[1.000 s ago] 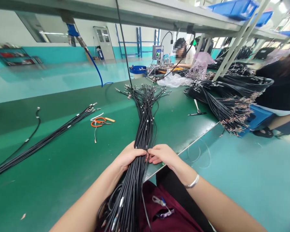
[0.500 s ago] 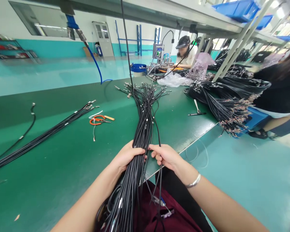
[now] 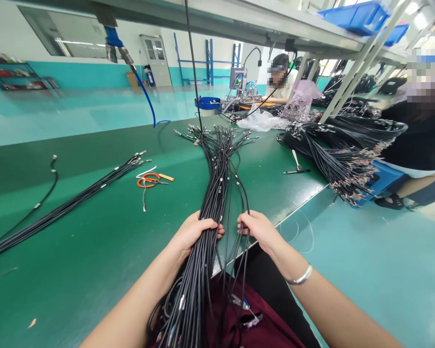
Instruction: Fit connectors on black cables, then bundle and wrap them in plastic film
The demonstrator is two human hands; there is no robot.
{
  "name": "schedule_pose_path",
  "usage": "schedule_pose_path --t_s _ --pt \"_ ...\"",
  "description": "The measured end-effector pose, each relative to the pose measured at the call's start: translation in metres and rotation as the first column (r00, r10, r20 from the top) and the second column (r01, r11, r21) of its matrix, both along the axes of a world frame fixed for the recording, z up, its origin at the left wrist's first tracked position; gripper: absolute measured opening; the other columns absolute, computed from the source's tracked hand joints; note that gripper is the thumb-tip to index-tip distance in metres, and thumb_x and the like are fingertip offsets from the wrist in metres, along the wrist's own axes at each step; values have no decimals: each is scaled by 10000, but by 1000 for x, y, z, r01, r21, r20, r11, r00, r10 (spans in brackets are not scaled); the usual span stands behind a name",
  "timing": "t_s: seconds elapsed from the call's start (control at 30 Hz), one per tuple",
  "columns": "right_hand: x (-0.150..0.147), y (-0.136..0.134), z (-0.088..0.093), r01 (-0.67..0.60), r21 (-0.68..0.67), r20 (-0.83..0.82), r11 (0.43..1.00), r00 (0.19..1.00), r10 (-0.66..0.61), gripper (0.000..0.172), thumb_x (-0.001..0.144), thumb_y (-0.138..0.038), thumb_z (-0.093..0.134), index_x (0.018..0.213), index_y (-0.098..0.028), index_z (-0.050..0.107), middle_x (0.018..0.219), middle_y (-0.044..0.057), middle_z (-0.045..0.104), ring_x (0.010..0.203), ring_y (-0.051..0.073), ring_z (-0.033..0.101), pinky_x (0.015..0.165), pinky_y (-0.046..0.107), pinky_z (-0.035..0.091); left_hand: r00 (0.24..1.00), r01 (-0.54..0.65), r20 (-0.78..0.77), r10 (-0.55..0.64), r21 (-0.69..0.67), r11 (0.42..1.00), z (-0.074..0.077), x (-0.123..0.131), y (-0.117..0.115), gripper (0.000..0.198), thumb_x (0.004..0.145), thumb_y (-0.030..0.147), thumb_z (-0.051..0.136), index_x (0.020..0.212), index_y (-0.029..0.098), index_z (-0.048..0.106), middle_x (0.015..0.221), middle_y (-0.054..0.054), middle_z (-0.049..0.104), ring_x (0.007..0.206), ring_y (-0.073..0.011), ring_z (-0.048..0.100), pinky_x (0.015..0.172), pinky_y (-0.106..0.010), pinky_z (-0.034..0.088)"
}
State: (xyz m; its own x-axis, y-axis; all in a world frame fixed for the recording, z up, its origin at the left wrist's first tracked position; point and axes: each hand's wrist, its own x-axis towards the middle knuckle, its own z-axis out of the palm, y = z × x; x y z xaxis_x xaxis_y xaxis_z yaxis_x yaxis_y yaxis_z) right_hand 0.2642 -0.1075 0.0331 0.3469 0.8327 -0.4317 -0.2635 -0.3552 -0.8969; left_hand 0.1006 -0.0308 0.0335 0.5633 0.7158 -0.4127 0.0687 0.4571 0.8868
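Observation:
A thick bundle of black cables runs from the green bench down over my lap, its connector ends fanned out on the far side. My left hand is wrapped round the bundle near the bench's front edge, thumb across the top. To its right, my right hand is closed on a few black cables drawn apart from the bundle. A gap with a couple of loose cables lies between the hands. The lower cable ends are heaped on my lap, partly out of view.
Orange-handled pliers lie left of the bundle. Farther left is a smaller cable bunch. A large cable coil rests at the right, near a small white-handled tool. A shelf spans overhead. Two people sit nearby.
My right hand has moved right, away from the bundle, and now holds more cables, pulled aside. My left hand keeps its grip on the bundle.

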Motion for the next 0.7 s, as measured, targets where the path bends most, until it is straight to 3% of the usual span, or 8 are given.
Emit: schedule_pose_path --t_s 0.1,0.2,0.4,0.7 --pt "-3 1 0 28 0 -176 1000 984 -28 102 793 -108 454 875 -88 512 703 28 535 529 64 497 520 213 486 1000 15 -17 -14 42 999 -1 -1 1 269 608 151 618 848 86 516 798 -138 642 690 -205 621 597 -287 502" --pt "-11 6 -2 -40 -20 -282 999 959 33 189 782 -179 544 933 -66 543 597 -7 469 413 35 349 378 168 360 999 31 -42 -28 74 997 0 -2 2 312 603 164 630 886 88 523 798 -114 638 644 -173 596 576 -275 488" --pt "-27 19 -4 -151 14 -240 988 959 150 226 780 -259 600 676 -85 500 561 -13 430 421 43 382 410 191 410 995 103 -15 -102 147 984 2 -3 2 296 616 202 639 869 78 549 763 -83 614 640 -141 555 603 -252 462" --pt "-17 17 -5 -137 -95 -58 986 990 132 157 738 -210 599 669 -82 539 553 -3 464 423 69 441 435 226 463 998 48 -47 -43 95 994 0 -1 0 244 635 205 648 811 92 522 716 -77 605 598 -146 561 582 -275 475"
